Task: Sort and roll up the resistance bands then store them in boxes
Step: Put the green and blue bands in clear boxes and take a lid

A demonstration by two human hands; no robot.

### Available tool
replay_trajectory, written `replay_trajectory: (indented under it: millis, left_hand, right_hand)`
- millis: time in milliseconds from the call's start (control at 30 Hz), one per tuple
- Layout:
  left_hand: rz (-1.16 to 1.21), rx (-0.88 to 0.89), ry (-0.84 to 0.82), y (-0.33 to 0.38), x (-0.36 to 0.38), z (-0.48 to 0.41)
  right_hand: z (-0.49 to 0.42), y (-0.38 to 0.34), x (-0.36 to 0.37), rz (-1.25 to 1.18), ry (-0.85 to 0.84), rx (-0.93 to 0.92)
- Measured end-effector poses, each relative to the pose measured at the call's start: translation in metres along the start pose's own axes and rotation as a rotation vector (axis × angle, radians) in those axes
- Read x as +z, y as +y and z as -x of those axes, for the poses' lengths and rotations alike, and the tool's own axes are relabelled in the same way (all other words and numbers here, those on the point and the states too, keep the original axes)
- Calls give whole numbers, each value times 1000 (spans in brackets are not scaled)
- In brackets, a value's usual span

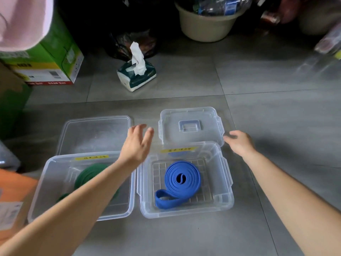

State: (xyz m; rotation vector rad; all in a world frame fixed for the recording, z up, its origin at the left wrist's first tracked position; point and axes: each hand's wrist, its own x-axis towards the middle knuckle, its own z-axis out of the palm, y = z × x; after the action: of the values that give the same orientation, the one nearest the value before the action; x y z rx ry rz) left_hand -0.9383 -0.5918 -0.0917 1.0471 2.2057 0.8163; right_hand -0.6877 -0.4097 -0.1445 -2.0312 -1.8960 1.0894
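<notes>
Two clear plastic boxes stand side by side on the grey tile floor. The right box [226, 174] holds a rolled blue resistance band [184, 174] with a loose loop at its front. In the left box [36, 191] lies a rolled green band [88, 174], partly hidden by my left forearm. Each box has a yellow label on its far wall. Two clear lids lie behind them: a flat one [96, 133] and one with a handle [190, 124]. My left hand [137, 143] hovers open near the handled lid's left edge. My right hand [239, 141] reaches its right edge with relaxed fingers.
A tissue pack [136, 74] sits on the floor beyond the lids. A green carton [49, 58] stands at the back left, and a beige tub [206, 24] with bottles stands at the back. An orange box [13, 196] lies at the near left.
</notes>
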Motion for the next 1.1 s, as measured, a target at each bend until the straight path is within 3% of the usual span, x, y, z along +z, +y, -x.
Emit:
replay_trajectory:
  millis: [67,133,233,333,467,633,767,867,967,1100]
  left_hand:
    - [436,-400,-134,5,2,-37]
    - [573,-611,-223,1,7,-51]
    - [388,-658,-415,5,16,-51]
    - [334,-663,-485,12,18,-52]
    - [400,-573,-430,11,15,-54]
    - [549,-388,-337,33,0,-44]
    - [248,-79,-130,39,-19,-25]
    - [148,133,37,35,-34,-3]
    - [101,218,79,35,-55,10]
    - [179,199,69,45,-78,24]
  right_hand:
    - [-11,0,10,-10,-27,43]
    - [-17,4,20,33,-71,18]
    - [-23,17,32,104,-163,-64]
    - [-20,31,35,224,-156,-173]
    - [-2,24,22,335,52,-444]
    - [18,-15,-12,93,227,-577]
    - [39,-39,-30,-59,242,-704]
    - [63,-54,-49,-148,326,-762]
    - [89,-64,-71,-207,290,-735]
    - [116,-70,-83,-454,145,-673]
